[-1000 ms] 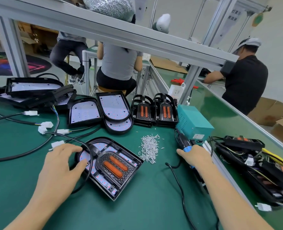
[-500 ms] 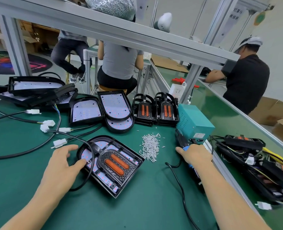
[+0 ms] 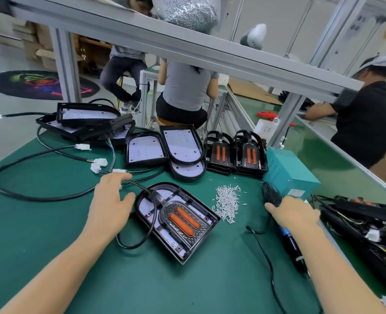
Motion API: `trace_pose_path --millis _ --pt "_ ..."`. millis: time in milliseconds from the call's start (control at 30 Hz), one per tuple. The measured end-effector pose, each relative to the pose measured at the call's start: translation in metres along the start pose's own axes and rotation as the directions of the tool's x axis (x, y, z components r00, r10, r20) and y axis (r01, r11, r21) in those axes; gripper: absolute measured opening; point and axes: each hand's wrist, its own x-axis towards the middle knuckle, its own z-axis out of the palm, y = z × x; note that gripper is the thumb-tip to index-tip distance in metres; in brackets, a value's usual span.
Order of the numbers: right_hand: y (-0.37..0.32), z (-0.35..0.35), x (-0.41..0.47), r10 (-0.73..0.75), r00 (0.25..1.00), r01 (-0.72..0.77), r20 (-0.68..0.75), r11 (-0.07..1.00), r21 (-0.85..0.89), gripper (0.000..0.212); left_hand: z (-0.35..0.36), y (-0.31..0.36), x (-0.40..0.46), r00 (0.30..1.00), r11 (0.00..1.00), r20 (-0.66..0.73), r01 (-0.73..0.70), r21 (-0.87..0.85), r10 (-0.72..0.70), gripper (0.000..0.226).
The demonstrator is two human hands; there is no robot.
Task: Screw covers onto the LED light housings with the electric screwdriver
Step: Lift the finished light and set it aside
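My left hand (image 3: 110, 206): fingers loosely spread, nearly straight, hovering or resting just left of LED light housing (image 3: 176, 220); thumb beside housing's rounded end, contact unclear. Black cable (image 3: 142, 232) loops over housing. Housing lies flat on green surface (image 3: 51, 245), cover with two orange strips (image 3: 184, 220) seated on it. My right hand (image 3: 294, 215): fingers curled over electric screwdriver (image 3: 289, 243), which lies on surface by teal power box (image 3: 289, 175). Loose screw pile (image 3: 227, 202) between housing and screwdriver.
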Motion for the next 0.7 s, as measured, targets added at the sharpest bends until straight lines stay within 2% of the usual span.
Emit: trace_pose_path --millis 100,167,233,300,400,500,600,700 --pt "-0.026 -0.025 -0.020 -0.160 0.984 0.165 -0.076 0.984 0.072 0.062 -0.004 0.000 0.022 0.985 0.967 0.008 -0.173 0.189 0.175 0.047" --pt "-0.047 -0.039 -0.040 -0.309 0.948 0.318 -0.074 0.933 0.169 0.068 -0.004 -0.002 0.035 0.968 0.902 0.070 -0.250 0.351 0.241 0.056" --pt "-0.067 -0.047 -0.060 -0.461 0.885 0.461 -0.062 0.849 0.258 0.074 -0.003 -0.005 0.047 0.941 0.801 0.174 -0.339 0.494 0.292 0.064" --pt "-0.083 -0.048 -0.079 -0.596 0.803 0.564 -0.012 0.753 0.339 0.086 -0.002 -0.009 0.058 0.919 0.709 0.277 -0.392 0.586 0.280 0.067" --pt "-0.102 -0.043 -0.096 -0.702 0.702 0.590 0.119 0.667 0.454 0.112 -0.004 -0.013 0.068 0.896 0.589 0.369 -0.440 0.678 0.246 0.057" --pt "-0.111 -0.033 -0.103 -0.721 0.655 0.575 0.224 0.669 0.471 0.126 -0.008 -0.019 0.069 0.886 0.515 0.411 -0.460 0.723 0.215 0.037" --pt "-0.116 -0.022 -0.107 -0.694 0.686 0.560 0.219 0.695 0.450 0.130 -0.017 -0.027 0.066 0.898 0.514 0.395 -0.436 0.739 0.195 0.029" --pt "-0.118 -0.017 -0.107 -0.662 0.720 0.523 0.210 0.716 0.462 0.133 -0.026 -0.031 0.060 0.920 0.654 0.357 -0.369 0.660 0.159 0.029"
